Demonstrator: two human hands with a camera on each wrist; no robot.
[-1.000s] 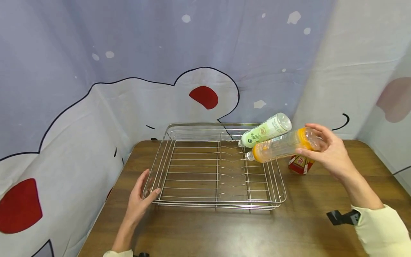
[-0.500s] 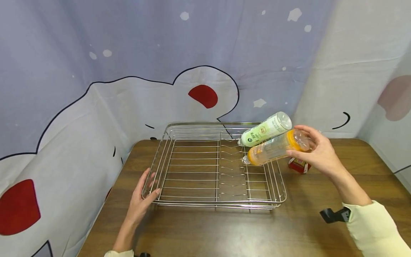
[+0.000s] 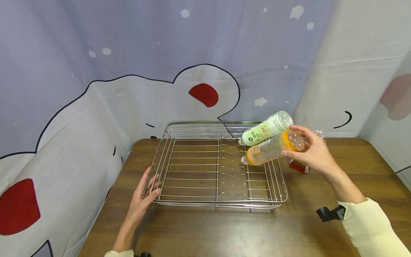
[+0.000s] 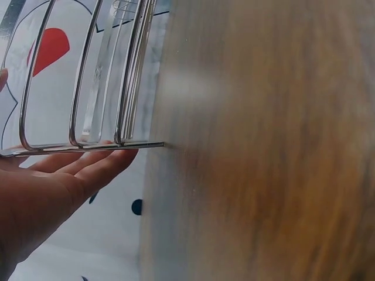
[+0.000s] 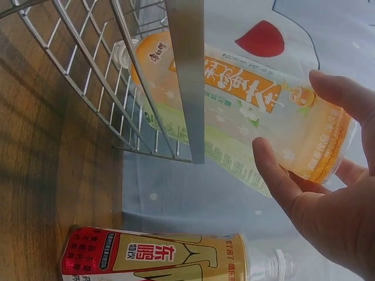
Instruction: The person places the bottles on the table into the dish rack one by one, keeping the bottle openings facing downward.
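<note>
My right hand holds a clear plastic drink bottle with an orange label by its base, thumb on one side and fingers on the other. The bottle slants neck-down over the right rim of a wire dish rack, its neck among the rack's bent dividers. Beside it, a green-labelled bottle leans the same way, neck inside the rack and base up past the rim. My left hand grips the rack's left side near the front corner, thumb over the rim. In the left wrist view, its fingers lie along the outer side.
A red and gold bottle stands upright on the wooden table, right of the rack and partly hidden behind my right hand in the head view. A patterned cloth hangs right behind the table and along its sides.
My right hand has moved left and slightly down with the orange-labelled bottle, bringing its neck lower into the rack and closer to the green one. The left hand stays on the rack.
</note>
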